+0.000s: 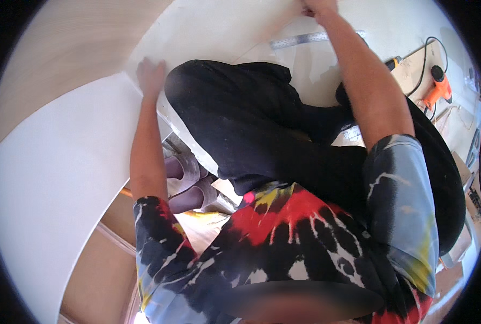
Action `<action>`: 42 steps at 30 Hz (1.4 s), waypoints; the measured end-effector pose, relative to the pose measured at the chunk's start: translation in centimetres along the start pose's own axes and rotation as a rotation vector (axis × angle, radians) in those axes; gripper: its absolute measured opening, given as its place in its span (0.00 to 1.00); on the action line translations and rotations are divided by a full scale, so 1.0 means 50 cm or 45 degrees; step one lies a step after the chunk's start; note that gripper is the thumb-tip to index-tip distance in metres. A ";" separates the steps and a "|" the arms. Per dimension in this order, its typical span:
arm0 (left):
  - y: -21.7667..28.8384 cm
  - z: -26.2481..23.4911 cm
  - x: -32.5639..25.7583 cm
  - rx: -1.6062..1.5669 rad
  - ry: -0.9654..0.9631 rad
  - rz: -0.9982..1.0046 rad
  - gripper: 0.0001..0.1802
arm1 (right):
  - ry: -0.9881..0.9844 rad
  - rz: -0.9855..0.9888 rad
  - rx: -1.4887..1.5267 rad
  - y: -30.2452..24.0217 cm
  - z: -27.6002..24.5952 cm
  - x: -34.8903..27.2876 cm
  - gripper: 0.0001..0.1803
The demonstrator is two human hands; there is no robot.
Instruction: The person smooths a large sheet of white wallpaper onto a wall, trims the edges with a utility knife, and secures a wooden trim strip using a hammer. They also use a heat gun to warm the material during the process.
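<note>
My left hand (151, 77) is at the inner corner where a white panel (67, 146) meets the pale board surface (197, 32). Its fingers are blurred, so their grip is unclear. At the top edge of the view my right hand (320, 7) is partly cut off, low over the same board. Its fingers look curled around something small and dark that I cannot make out. A metal ruler (300, 40) lies flat on the board, just nearer than the right hand and partly behind that forearm.
An orange heat gun (439, 89) with a black cord lies at the right, near a yellow-and-black tool handle (395, 61). My bent legs (235, 102) in black trousers rest on the board. Slippers (189, 183) stand lower down through a gap. A curved beige panel (83, 48) rises at left.
</note>
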State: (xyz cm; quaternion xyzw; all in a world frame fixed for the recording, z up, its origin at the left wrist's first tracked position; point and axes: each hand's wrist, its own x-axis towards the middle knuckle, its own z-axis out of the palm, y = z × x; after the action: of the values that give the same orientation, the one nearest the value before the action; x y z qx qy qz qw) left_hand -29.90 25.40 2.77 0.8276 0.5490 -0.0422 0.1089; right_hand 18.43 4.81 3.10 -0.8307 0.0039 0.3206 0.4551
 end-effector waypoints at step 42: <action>0.405 -0.034 0.042 -0.220 -0.031 0.686 0.22 | 0.168 -1.264 -1.777 -0.500 -0.490 0.022 0.14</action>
State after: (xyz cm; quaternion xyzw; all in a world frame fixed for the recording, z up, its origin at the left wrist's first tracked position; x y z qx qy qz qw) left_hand -10.59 20.11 6.72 0.9308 0.3095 0.0251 0.1929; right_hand 39.76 1.19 30.68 -0.8431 -0.5316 -0.0356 -0.0737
